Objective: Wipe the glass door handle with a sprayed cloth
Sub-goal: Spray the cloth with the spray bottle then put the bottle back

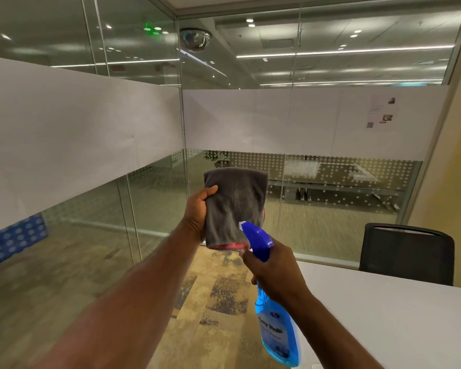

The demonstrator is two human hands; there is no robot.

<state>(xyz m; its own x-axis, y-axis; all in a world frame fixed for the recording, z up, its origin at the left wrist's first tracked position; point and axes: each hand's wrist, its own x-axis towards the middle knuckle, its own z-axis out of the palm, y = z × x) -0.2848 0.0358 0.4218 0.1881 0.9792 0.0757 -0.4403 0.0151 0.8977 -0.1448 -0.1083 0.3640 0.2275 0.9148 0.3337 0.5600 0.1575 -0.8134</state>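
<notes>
My left hand point(198, 211) holds up a folded grey cloth point(236, 203) with a pink edge at its bottom, in the middle of the view. My right hand point(274, 272) grips a blue spray bottle point(276, 328) by the neck, a finger on the trigger. Its blue nozzle point(253, 234) points at the lower part of the cloth, almost touching it. No door handle shows in this view.
Glass walls point(155, 198) with a white frosted band surround the room ahead and to the left. A white table point(397, 320) fills the lower right, with a black chair point(407, 251) behind it. Blue packs point(14, 238) are stacked at the left beyond the glass.
</notes>
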